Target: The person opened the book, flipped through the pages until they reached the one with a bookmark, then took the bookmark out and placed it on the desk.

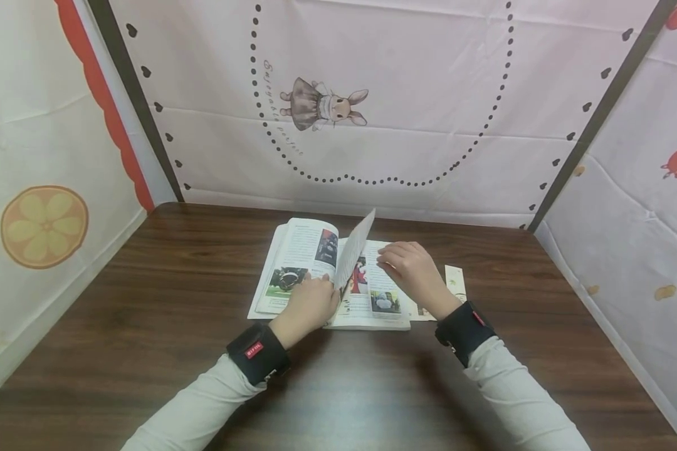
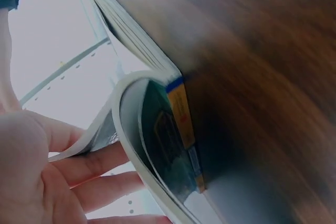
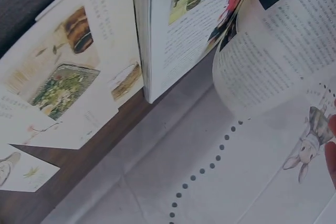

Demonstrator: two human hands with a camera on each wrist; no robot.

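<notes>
An open book point(image 1: 386, 316) with printed text and colour photos lies on the table, and one leaf point(image 1: 354, 249) stands up from its middle. My left hand point(image 1: 310, 300) presses on the lower part of the left-hand pages point(image 1: 303, 241), near the fold. In the left wrist view the fingers point(image 2: 100, 162) stretch over the curved pages, with the raised leaf running between them. Above the right-hand page, my right hand point(image 1: 409, 266) hovers with loosely bent fingers and nothing in them, a small gap from the raised leaf.
Illustrated paper cards point(image 3: 68, 77) lie beside the book's right edge, one partly under it. Another pale card point(image 1: 455, 282) is just right of my right hand. The brown wooden table point(image 1: 175, 269) is bordered by printed cloth walls point(image 1: 417, 75).
</notes>
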